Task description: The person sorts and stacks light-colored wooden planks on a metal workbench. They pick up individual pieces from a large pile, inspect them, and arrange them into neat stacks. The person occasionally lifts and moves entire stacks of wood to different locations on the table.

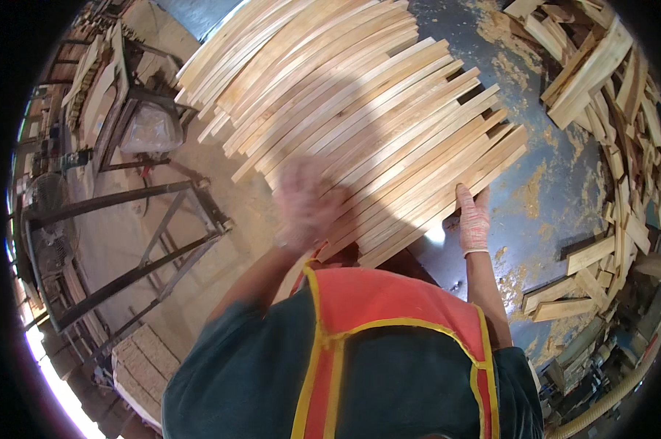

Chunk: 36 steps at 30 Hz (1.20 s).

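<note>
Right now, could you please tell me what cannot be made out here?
All in the head view:
- Left hand: motion blur hides its finger positions and exact contact with the wooden strips.
- Right hand: any fingertips beneath the outermost strip are hidden by the wood.
- Farthest strips: cut off by the upper picture edge.
- Offcut pile: its outer side is lost at the dark fisheye rim.

Smooth, matt wooden slats (389, 139); glossy, probably metal tabletop (504, 212).
</note>
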{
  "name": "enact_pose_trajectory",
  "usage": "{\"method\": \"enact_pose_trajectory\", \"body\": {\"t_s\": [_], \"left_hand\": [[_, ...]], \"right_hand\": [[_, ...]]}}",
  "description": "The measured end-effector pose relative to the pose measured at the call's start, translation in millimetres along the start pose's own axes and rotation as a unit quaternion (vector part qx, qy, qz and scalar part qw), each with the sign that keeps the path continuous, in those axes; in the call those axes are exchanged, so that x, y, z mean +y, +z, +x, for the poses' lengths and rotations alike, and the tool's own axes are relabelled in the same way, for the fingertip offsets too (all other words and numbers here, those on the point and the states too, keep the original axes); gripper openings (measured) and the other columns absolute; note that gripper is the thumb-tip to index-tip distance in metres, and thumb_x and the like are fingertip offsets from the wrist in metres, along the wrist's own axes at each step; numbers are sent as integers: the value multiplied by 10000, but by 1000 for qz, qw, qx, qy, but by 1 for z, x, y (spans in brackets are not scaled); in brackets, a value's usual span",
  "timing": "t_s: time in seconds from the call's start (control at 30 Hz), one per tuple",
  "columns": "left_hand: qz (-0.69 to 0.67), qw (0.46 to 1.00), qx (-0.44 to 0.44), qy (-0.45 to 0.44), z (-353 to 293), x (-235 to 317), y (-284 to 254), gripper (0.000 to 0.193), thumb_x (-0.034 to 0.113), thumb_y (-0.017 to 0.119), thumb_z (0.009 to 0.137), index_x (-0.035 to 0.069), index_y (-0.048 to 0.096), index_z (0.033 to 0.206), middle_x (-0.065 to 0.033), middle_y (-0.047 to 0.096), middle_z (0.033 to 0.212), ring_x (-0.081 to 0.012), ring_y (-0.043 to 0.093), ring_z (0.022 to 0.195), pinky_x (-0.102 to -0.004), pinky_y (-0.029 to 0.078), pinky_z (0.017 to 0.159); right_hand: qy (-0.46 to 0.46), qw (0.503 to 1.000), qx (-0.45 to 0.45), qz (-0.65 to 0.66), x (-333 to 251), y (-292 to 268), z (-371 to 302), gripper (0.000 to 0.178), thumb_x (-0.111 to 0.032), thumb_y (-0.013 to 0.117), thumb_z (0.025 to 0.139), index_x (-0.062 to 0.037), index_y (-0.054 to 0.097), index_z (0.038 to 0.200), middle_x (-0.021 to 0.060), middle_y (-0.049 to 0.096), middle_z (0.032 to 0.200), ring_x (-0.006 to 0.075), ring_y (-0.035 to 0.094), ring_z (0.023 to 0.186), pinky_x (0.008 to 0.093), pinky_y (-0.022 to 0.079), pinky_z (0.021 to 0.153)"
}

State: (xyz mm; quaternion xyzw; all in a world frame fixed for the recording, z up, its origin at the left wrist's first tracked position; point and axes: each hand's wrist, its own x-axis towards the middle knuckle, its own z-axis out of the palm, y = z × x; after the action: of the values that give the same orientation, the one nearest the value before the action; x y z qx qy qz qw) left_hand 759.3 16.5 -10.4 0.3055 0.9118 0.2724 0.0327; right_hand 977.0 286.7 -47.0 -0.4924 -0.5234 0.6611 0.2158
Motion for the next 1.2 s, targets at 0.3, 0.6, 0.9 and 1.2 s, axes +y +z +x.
{"method": "enact_pose_trajectory", "body": {"t_s": [0.3,0.6,0.9,1.2], "left_hand": [[-565,621,-166,-518,-44,-41,-37,416,472,646,1026,145,613,1282,-84,657,1294,-220,665,1125,-388,584,898],[-183,907,-377,-39,22,17,34,578,481,641,951,55,631,1341,-251,634,1380,-396,604,1294,-492,477,1075],[62,922,-381,0,106,141,110,1155,718,723,836,-85,379,1591,-293,510,1543,-429,515,1440,-503,432,1188],[-280,898,-320,110,131,220,14,814,395,849,848,46,512,1503,-250,565,1482,-384,567,1392,-473,461,1169]], "right_hand": [[-22,992,82,-90,39,-12,26,1068,-472,780,944,101,222,1652,291,432,1632,359,423,1521,371,308,1260],[-14,995,-1,-94,-11,-56,29,870,-224,807,970,34,298,1627,172,572,1474,249,567,1322,338,451,1137],[108,947,-32,-301,-56,-74,45,1221,-814,728,812,115,428,1544,294,671,1353,376,657,1250,427,485,1102],[-138,987,68,-38,-161,-88,-16,755,-471,849,911,42,596,1404,129,708,1265,185,655,1158,344,520,1052]]}}
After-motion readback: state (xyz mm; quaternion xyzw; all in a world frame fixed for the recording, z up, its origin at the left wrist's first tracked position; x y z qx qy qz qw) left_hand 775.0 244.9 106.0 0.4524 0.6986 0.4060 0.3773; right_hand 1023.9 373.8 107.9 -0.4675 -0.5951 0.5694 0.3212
